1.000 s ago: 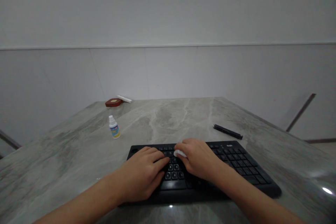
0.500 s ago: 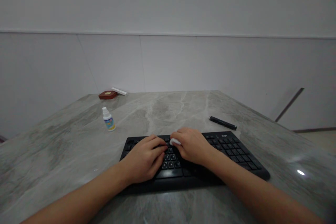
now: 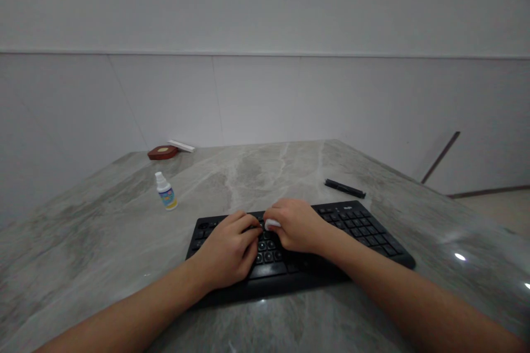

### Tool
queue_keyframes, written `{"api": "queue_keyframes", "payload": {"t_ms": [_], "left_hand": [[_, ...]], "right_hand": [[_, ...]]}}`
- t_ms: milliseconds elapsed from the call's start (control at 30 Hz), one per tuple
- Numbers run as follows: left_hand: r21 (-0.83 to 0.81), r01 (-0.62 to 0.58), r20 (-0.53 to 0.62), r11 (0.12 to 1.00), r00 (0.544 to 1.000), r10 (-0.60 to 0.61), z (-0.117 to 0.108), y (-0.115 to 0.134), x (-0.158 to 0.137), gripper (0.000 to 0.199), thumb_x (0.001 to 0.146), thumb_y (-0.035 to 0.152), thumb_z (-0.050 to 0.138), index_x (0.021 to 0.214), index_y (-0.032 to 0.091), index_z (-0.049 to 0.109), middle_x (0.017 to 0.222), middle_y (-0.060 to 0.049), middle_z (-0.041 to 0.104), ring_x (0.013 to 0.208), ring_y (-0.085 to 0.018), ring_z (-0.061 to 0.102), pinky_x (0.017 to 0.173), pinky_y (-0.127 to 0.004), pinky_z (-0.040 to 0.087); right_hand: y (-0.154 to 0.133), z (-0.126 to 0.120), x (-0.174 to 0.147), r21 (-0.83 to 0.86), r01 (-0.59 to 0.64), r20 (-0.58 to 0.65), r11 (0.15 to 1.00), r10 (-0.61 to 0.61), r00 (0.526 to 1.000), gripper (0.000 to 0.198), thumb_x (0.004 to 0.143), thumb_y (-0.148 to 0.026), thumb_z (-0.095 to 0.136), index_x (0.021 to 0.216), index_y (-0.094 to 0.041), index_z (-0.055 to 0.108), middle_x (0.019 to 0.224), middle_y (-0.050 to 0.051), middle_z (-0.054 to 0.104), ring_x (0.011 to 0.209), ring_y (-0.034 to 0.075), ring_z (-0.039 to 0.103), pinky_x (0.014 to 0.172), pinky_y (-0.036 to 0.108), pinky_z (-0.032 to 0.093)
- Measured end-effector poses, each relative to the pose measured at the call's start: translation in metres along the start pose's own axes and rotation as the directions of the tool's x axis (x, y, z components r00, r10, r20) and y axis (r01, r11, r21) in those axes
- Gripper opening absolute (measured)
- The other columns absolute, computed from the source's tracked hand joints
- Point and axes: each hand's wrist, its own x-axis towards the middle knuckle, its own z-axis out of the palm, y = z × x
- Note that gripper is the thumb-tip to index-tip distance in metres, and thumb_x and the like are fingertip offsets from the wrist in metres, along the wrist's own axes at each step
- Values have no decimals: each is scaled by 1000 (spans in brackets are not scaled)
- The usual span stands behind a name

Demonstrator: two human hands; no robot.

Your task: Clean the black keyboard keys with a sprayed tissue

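our right hand (image 3: 297, 225) pinches a small white wad (image 3: 271, 224) at its fingertips, on the keys | left hand (image 3: 229, 248) loosely curled, holding nothing, flat on keyboard (image 3: 364, 229); wad just right of its fingertips

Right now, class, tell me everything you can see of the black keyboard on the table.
The keyboard is black, looks plastic, wide and low, with rows of dark keys bearing pale marks. It lies flat on the grey marbled table, slightly askew, right end farther away. The left hand rests on its keys; the right hand presses a small white thing onto them.
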Motion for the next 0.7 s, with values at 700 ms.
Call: {"api": "queue_keyframes", "payload": {"t_ms": [700], "left_hand": [[-47, 31, -3, 998, 1000, -31, 0, -1, -3, 27, 93, 11, 44, 103, 9, 69, 100, -13, 64, 93, -24, 59, 83, -41, 56]], "right_hand": [[2, -4, -3, 65, -24, 14, 998, 24, 1000, 15, 88, -22, 56, 92, -19, 70, 89, 7, 73, 81, 20, 64, 66, 29, 36]]}}
